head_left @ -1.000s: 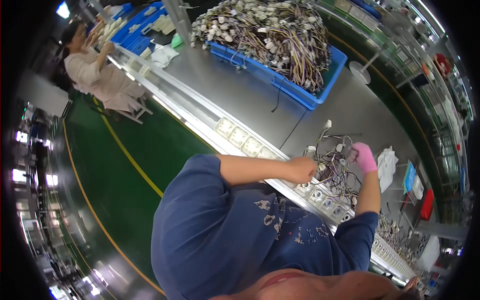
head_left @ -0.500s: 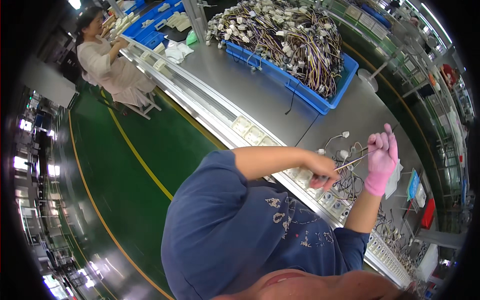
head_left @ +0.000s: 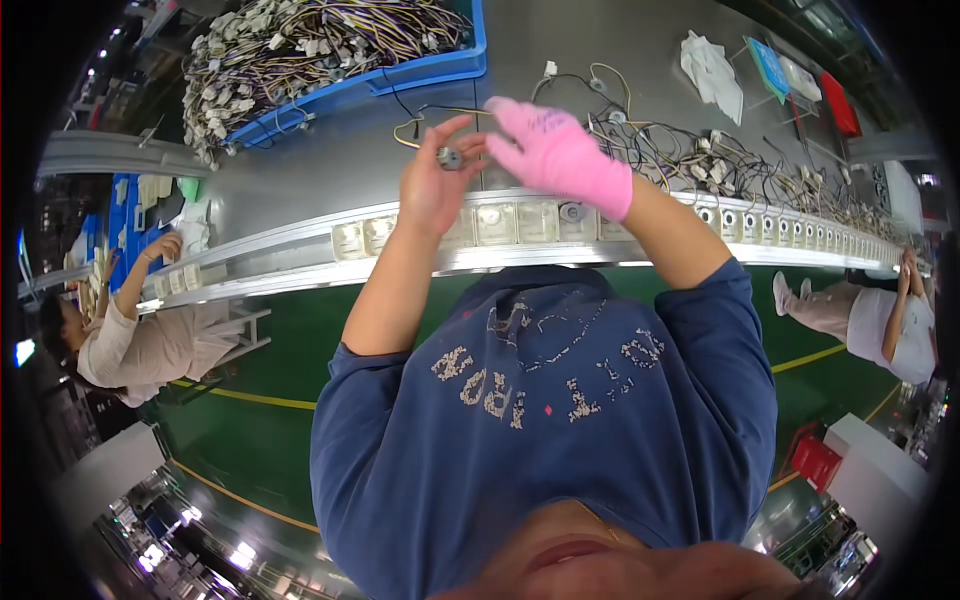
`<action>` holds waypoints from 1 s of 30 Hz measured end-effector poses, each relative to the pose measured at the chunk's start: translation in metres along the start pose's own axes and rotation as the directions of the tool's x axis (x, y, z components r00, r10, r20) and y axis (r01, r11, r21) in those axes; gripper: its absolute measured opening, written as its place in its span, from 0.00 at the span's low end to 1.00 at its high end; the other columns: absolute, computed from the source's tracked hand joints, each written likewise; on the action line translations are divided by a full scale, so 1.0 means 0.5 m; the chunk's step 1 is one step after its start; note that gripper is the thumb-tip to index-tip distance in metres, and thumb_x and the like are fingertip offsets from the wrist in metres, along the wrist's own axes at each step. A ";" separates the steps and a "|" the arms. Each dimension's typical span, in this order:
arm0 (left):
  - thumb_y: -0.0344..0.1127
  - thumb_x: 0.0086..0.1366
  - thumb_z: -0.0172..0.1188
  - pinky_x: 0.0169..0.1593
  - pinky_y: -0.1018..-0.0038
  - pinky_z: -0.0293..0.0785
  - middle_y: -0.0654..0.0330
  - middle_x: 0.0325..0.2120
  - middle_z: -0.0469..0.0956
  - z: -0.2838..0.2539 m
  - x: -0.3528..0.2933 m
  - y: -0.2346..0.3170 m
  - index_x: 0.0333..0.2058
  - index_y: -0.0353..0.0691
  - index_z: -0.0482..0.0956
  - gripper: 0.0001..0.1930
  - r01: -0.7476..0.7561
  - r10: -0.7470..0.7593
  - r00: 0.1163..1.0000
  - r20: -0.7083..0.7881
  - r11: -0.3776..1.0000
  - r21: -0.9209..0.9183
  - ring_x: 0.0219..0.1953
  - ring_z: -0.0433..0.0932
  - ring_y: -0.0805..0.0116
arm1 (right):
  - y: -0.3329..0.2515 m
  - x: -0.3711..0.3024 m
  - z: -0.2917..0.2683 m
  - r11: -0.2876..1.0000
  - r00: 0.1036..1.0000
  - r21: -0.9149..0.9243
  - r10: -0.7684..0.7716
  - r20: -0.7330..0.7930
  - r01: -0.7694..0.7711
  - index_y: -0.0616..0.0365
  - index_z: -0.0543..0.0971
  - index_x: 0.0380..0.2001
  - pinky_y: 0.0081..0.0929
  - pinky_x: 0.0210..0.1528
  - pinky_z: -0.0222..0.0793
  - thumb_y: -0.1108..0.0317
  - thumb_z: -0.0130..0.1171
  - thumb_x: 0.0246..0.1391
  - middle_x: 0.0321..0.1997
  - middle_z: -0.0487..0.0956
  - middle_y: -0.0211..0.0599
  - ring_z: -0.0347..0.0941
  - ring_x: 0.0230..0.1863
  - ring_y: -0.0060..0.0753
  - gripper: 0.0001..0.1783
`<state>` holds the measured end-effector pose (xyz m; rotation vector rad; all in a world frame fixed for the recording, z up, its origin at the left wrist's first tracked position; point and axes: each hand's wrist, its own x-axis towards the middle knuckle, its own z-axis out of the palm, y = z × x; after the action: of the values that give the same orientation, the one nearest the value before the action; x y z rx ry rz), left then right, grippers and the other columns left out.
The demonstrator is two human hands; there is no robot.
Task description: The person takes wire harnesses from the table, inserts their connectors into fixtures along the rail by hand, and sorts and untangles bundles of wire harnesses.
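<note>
My bare left hand [head_left: 432, 190] is raised above the rail edge of the metal table, its fingers curled round a small round grey part [head_left: 449, 158]. Thin yellow and black wires [head_left: 405, 132] loop out beside its fingertips. My right hand [head_left: 565, 155], in a pink glove, is just to the right, fingers stretched toward the left hand and thumb apart. A wire runs close to its fingertips; whether they touch it I cannot tell. Below both hands, a row of pale square housings [head_left: 495, 222] sits in the rail, and one to the right has a round grey part [head_left: 572, 212] in it.
A blue crate [head_left: 425, 70] heaped with wire harnesses [head_left: 300, 50] stands at the far left. Loose wired parts [head_left: 710, 160] lie along the right. A white cloth [head_left: 712, 78] lies farther back. Co-workers sit at left [head_left: 150, 345] and stand at right [head_left: 890, 310].
My view has swung round to face the table squarely. The wires stretched between my hands earlier are slack now, and the gloved hand has come close to the left, which shows a round grey part.
</note>
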<state>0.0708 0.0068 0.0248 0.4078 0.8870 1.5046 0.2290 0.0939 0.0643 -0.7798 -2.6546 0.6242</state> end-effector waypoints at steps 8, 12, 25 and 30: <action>0.49 0.72 0.34 0.56 0.63 0.66 0.52 0.48 0.71 0.070 -0.001 -0.067 0.52 0.36 0.68 0.24 0.148 -0.148 0.981 0.124 0.989 0.009 0.52 0.69 0.60 | -0.012 -0.083 0.029 0.993 0.994 0.067 0.104 -0.025 -0.102 0.56 0.68 0.42 0.42 0.43 0.67 0.56 0.48 0.54 0.39 0.73 0.46 0.72 0.41 0.48 0.17; 0.44 0.67 0.49 0.33 0.73 0.68 0.64 0.23 0.71 0.047 0.014 -0.068 0.29 0.38 0.71 0.15 0.035 -0.043 0.999 0.005 0.875 0.483 0.29 0.71 0.72 | 0.008 -0.106 0.011 0.984 0.994 0.163 0.084 -0.074 -0.071 0.58 0.70 0.40 0.37 0.41 0.68 0.58 0.53 0.52 0.38 0.73 0.44 0.72 0.39 0.46 0.17; 0.33 0.52 0.58 0.36 0.61 0.66 0.55 0.25 0.68 0.010 -0.036 -0.083 0.24 0.38 0.74 0.05 -0.689 0.081 0.713 0.697 -0.102 0.717 0.33 0.70 0.54 | 0.034 -0.158 0.046 0.932 0.939 -0.218 -0.232 0.253 0.289 0.54 0.69 0.32 0.37 0.37 0.64 0.57 0.56 0.48 0.33 0.69 0.38 0.70 0.37 0.39 0.14; 0.30 0.52 0.56 0.39 0.61 0.65 0.54 0.27 0.69 0.017 -0.042 -0.103 0.28 0.37 0.72 0.05 -0.631 0.086 0.755 0.650 -0.172 0.756 0.36 0.70 0.53 | 0.038 -0.193 0.072 0.901 0.957 -0.322 -0.272 0.102 0.291 0.53 0.71 0.38 0.33 0.37 0.61 0.60 0.54 0.49 0.34 0.70 0.34 0.69 0.38 0.34 0.14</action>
<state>0.1156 -0.0150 -0.0020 2.2809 1.5276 0.8002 0.3006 0.0418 0.0084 -0.4445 -2.8877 0.1201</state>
